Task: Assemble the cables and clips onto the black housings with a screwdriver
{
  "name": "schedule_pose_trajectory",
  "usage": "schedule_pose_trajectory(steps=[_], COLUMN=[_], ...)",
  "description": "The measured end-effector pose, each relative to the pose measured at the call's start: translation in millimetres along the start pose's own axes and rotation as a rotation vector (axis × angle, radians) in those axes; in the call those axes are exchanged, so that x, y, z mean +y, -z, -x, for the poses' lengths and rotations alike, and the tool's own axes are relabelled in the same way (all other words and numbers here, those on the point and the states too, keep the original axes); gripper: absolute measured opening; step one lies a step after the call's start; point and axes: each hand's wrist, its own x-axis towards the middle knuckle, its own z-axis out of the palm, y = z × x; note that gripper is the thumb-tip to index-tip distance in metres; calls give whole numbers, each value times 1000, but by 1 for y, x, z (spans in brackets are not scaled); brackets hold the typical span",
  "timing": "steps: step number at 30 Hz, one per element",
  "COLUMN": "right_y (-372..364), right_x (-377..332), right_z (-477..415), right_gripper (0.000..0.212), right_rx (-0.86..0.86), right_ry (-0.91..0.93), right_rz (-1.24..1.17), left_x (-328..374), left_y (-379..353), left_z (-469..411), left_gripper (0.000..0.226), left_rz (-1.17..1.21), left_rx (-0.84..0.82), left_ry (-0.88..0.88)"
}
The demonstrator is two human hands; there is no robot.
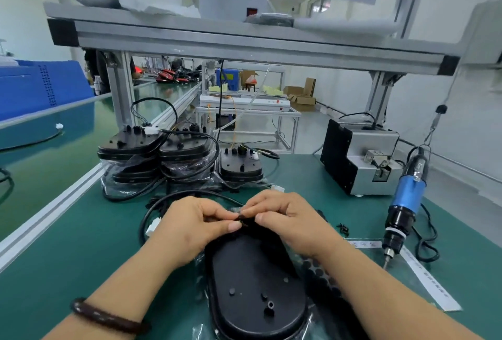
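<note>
A black oval housing point(255, 282) lies on the green mat in front of me, flat side up with small posts. My left hand point(190, 228) and my right hand point(288, 220) meet over its far end, and both pinch a small black clip point(242, 219) between thumb and fingers. A black cable point(154, 209) with a white connector point(153, 226) loops on the mat left of my hands. The blue electric screwdriver point(404, 204) hangs at the right, tip down near the mat.
Stacks of black housings point(130, 147) with cables stand in clear bags at the back. A grey and black screw feeder point(358, 160) sits at back right. Loose black screws point(343, 229) and a white label strip point(423, 274) lie to the right. An aluminium frame runs overhead.
</note>
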Motion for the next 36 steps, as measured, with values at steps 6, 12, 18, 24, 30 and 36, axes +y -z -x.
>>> schedule_pose_trajectory(steps=[6,12,18,24,30,36], right_y=[79,156,146,141,129,97], right_x=[-17,34,57,57,23,-30], right_z=[22,75,78,83,74,31], right_gripper=[8,34,45,24,52,54], right_rx=[655,1292,754,751,667,540], right_ry=[-4,-567,-798,-630,-303,-86], right_rz=[-200,-439,-913,-955,-1281,-1592], left_x=[-2,-6,-7,-11,-13,-12], left_y=[-1,-1,-1,0,-1,-2], left_z=[-1,-2,-2,-3,-5,-4], left_gripper=[9,12,14,15,15,16], left_rz=[-61,-23,-16,2,34,46], left_rx=[9,-19,-33,-55,-61,-65], left_ry=[37,37,24,39,58,46])
